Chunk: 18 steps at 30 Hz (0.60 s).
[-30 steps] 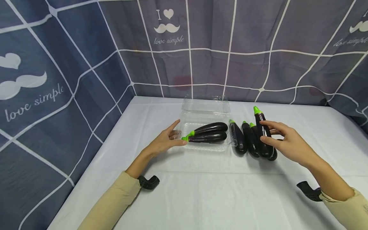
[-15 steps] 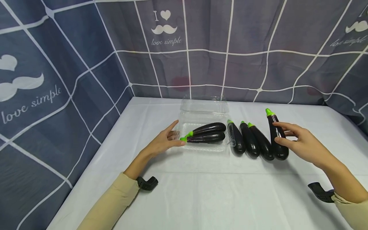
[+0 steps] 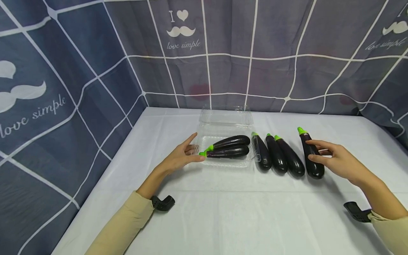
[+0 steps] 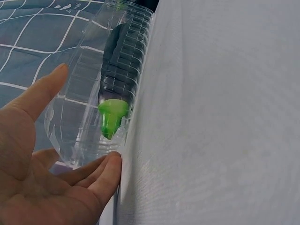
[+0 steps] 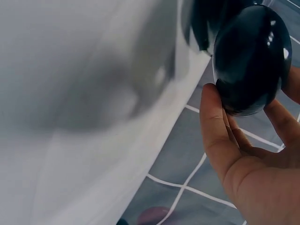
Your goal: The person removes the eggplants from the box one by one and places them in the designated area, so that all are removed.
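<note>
My right hand (image 3: 342, 162) grips a dark eggplant (image 3: 308, 152) with a bright green cap between thumb and fingers, cap pointing away, low over the cloth. In the right wrist view, the rounded bottom of this eggplant (image 5: 253, 61) sits between the fingertips. At the left end of a clear plastic clamshell box (image 3: 226, 163), my left hand (image 3: 178, 156) rests with thumb and fingers spread along its wall. Inside lie two eggplants (image 3: 231, 141), caps toward the left hand. The left wrist view shows one green cap (image 4: 112, 115) through the clear wall.
Three more eggplants (image 3: 276, 156) lie side by side between the box and my right hand, the leftmost behind the box's right rim. The box's lid (image 3: 225, 117) stands folded back. A white cloth (image 3: 223, 219) covers the table, and a grey checked curtain (image 3: 229, 78) hangs behind.
My right hand has carried its eggplant rightward, away from the row, then slightly lower and nearer. Three eggplants in the row now show fully. My left hand has stayed at the box.
</note>
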Tool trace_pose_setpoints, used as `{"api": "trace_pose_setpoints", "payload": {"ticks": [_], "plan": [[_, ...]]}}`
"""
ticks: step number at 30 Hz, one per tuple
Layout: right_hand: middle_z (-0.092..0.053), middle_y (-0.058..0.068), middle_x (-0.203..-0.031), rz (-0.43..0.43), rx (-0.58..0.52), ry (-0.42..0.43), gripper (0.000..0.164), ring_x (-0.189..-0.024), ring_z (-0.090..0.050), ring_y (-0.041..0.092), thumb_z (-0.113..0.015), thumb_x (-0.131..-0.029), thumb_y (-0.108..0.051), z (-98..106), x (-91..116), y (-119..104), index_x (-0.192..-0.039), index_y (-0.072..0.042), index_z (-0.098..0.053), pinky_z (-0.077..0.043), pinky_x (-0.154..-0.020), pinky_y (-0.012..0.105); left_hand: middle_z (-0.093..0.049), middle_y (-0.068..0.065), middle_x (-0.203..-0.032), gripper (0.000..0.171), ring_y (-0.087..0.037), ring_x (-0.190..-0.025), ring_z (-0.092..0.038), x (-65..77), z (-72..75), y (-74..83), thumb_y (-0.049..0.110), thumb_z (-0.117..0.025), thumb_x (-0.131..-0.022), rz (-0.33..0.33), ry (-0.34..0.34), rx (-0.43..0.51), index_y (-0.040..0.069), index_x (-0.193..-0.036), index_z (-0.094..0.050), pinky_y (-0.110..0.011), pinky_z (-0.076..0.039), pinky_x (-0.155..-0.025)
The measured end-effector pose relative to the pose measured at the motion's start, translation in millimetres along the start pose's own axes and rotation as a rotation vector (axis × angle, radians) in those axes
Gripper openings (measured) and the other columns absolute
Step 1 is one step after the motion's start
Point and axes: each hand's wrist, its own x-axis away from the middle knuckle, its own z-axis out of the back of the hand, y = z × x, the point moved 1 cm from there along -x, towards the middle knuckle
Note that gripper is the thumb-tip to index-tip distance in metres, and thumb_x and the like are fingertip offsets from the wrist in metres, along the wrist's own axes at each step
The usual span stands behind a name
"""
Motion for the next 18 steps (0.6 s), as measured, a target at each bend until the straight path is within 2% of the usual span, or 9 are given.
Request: {"api": "trace_pose_setpoints", "payload": {"ticks": [3,6,9,13,15,16,18], "plan": [[-0.055,0.023,-0.13,0.003,-0.016,-0.017,0.056,-0.098,-0.043,-0.01,-0.066,-0.097,-0.027,-2,0,3,-0.143,-0.002,-0.048,-0.043,-0.072,0.019,-0.031,-0.018,-0.154,0.1,-0.034,-0.141,-0.033,0.3,0.1,0.3,0.038,-0.081,-0.082,-0.008,-0.003,0.001,0.043,-0.157,-0.015,-0.056,-0.035,-0.106],[-0.055,0.023,-0.131,0.004,-0.031,-0.029,0.055,-0.099,-0.045,-0.01,-0.065,-0.097,-0.026,-5,0,5,-0.143,-0.001,-0.048,-0.043,-0.073,0.017,-0.03,-0.019,-0.154,0.1,-0.034,-0.141,-0.032,0.0,-0.1,0.4,0.037,-0.081,-0.082,-0.015,-0.007,0.001,0.042,-0.157,-0.015,-0.056,-0.034,-0.107],[-0.054,0.025,-0.132,0.003,-0.035,-0.03,0.055,-0.103,-0.05,-0.002,-0.065,-0.098,-0.025,-7,-1,6,-0.143,-0.001,-0.048,-0.041,-0.073,0.014,-0.029,-0.019,-0.155,0.1,-0.035,-0.142,-0.032,-0.3,-0.1,0.6,0.037,-0.08,-0.082,-0.018,-0.011,0.0,0.042,-0.157,-0.014,-0.056,-0.034,-0.107],[-0.05,0.029,-0.136,-0.006,-0.041,-0.052,0.056,-0.116,-0.052,0.025,-0.063,-0.098,-0.025,-10,-3,7,-0.145,0.0,-0.046,-0.041,-0.074,0.014,-0.03,-0.019,-0.154,0.1,-0.035,-0.141,-0.033,0.4,0.6,1.2,0.037,-0.081,-0.082,-0.015,-0.007,0.001,0.042,-0.157,-0.015,-0.056,-0.035,-0.106],[-0.05,0.029,-0.136,-0.017,-0.037,-0.058,0.056,-0.117,-0.051,0.032,-0.063,-0.099,-0.025,-12,-4,8,-0.145,0.001,-0.045,-0.041,-0.075,0.015,-0.03,-0.02,-0.154,0.1,-0.036,-0.141,-0.032,0.9,0.7,1.4,0.036,-0.08,-0.083,-0.02,-0.009,0.0,0.041,-0.157,-0.014,-0.057,-0.035,-0.106],[-0.049,0.03,-0.136,-0.018,-0.039,-0.065,0.056,-0.117,-0.051,0.033,-0.063,-0.099,-0.024,-12,-5,8,-0.145,0.001,-0.045,-0.041,-0.075,0.016,-0.03,-0.02,-0.154,0.1,-0.036,-0.141,-0.032,1.0,0.7,1.4,0.036,-0.08,-0.083,-0.017,-0.008,0.002,0.041,-0.157,-0.014,-0.057,-0.035,-0.106],[-0.05,0.03,-0.135,-0.024,-0.036,-0.069,0.056,-0.113,-0.052,0.024,-0.064,-0.098,-0.023,-13,-5,10,-0.145,0.002,-0.044,-0.042,-0.074,0.017,-0.03,-0.02,-0.154,0.099,-0.036,-0.141,-0.032,0.8,0.4,1.1,0.036,-0.08,-0.083,-0.016,-0.012,0.003,0.041,-0.157,-0.014,-0.057,-0.034,-0.106]]}}
